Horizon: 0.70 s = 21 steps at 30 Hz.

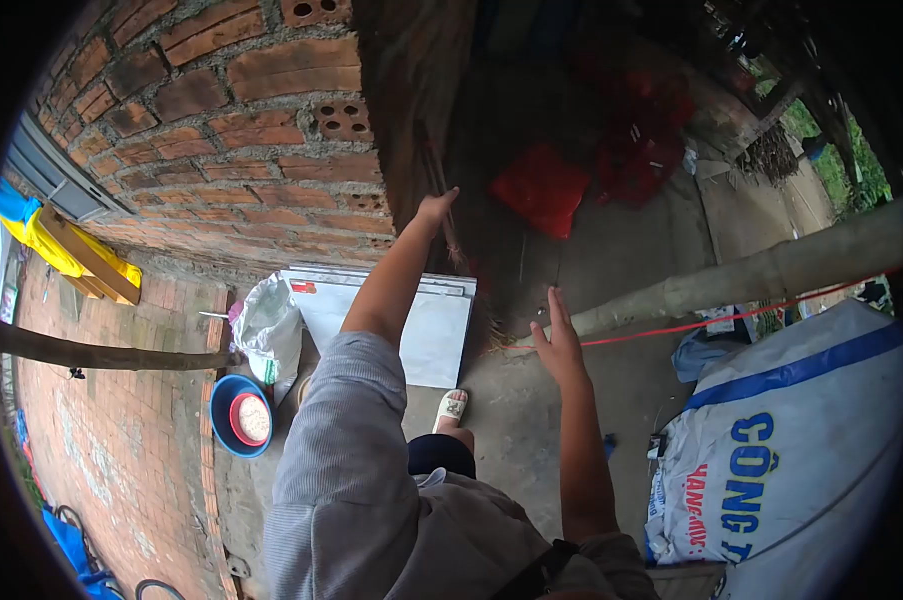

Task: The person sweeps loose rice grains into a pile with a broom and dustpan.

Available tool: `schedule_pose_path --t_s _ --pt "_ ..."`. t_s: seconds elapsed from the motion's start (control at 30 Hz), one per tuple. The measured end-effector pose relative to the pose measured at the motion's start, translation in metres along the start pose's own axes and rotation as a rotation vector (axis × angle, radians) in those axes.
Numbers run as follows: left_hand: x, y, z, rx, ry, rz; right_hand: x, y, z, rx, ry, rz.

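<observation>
My left hand point(435, 208) reaches up and forward to a thin broom handle point(449, 235) that leans by the corner of the brick wall point(233, 120); the fingers touch or wrap it, and the grip is hard to see. My right hand point(557, 335) hangs open in front of me, fingers spread, holding nothing, above the concrete floor. The broom's straw bristles point(493, 335) fan out on the floor just left of that hand. My sandalled foot point(452, 406) stands below.
A stack of white tiles point(426, 330) leans at the wall's foot, beside a white plastic bag point(267, 325) and a blue basin point(227, 415). A large printed sack point(791, 450) fills the right. A pole point(771, 270) and red cord point(711, 320) cross there. Red bags point(541, 185) lie beyond.
</observation>
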<state>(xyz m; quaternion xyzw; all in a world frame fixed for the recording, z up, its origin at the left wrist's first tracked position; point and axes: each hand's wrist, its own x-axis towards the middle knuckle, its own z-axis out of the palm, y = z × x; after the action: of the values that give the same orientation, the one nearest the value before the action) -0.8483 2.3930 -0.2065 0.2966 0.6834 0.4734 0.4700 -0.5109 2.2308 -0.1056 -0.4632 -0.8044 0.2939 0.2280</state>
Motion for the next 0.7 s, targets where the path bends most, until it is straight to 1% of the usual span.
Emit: schedule_pose_path --t_s 0.03,0.1,0.13,0.17,0.2,0.23,0.27,0.3,0.33,0.37,0.4,0.43,0.47,0.5,0.53,0.57,0.6,0.63,0.7 --pt "0.035 -0.011 0.007 -0.014 0.001 -0.002 0.005 0.008 -0.002 0.067 0.025 -0.018" --pt "0.112 -0.043 0.021 -0.074 0.124 0.011 0.006 0.024 -0.001 0.210 0.008 0.140" --pt "0.188 -0.085 0.030 -0.124 0.330 0.018 0.003 0.035 -0.001 0.151 0.000 0.122" --pt "0.220 -0.095 0.029 -0.134 0.334 0.018 -0.001 0.045 0.000 0.094 -0.009 0.104" --pt "0.241 -0.100 0.028 -0.410 0.137 -0.054 -0.003 0.055 0.002 0.087 -0.015 0.099" --pt "0.254 -0.107 0.035 -0.684 -0.066 -0.128 -0.008 0.063 0.002 0.090 -0.082 0.134" --pt "0.224 -0.082 0.048 -0.698 -0.059 -0.136 -0.013 0.073 -0.001 0.092 -0.154 0.171" --pt "0.176 -0.060 0.079 -0.222 0.175 -0.170 -0.018 0.092 -0.008 0.086 -0.191 0.170" --pt "0.114 -0.019 0.088 0.277 0.381 -0.181 -0.021 0.101 -0.007 0.113 -0.226 0.173" --pt "0.100 -0.004 0.099 0.269 0.391 -0.170 -0.015 0.112 -0.009 0.129 -0.250 0.168" --pt "0.094 0.008 0.113 0.258 0.448 -0.246 -0.006 0.122 -0.015 0.118 -0.240 0.151" --pt "0.093 0.006 0.128 0.253 0.493 -0.334 -0.007 0.128 -0.021 0.127 -0.259 0.142" --pt "0.096 0.006 0.140 0.242 0.489 -0.338 -0.006 0.138 -0.028 0.133 -0.285 0.134" --pt "0.098 0.001 0.147 0.175 0.531 -0.219 -0.003 0.154 -0.034 0.122 -0.304 0.139" --pt "0.088 -0.012 0.153 0.123 0.574 -0.120 -0.006 0.170 -0.037 0.106 -0.263 0.135" --pt "0.074 -0.023 0.159 0.137 0.583 -0.154 -0.007 0.182 -0.038 0.103 -0.221 0.127" --pt "0.052 -0.027 0.172 0.112 0.587 0.084 -0.004 0.193 -0.045 0.152 -0.238 0.112" --pt "0.025 -0.027 0.177 0.087 0.584 0.329 -0.001 0.202 -0.051 0.376 -0.295 0.202" --pt "-0.053 -0.017 0.176 0.247 0.490 0.455 0.012 0.208 -0.067 0.844 -0.438 0.348"
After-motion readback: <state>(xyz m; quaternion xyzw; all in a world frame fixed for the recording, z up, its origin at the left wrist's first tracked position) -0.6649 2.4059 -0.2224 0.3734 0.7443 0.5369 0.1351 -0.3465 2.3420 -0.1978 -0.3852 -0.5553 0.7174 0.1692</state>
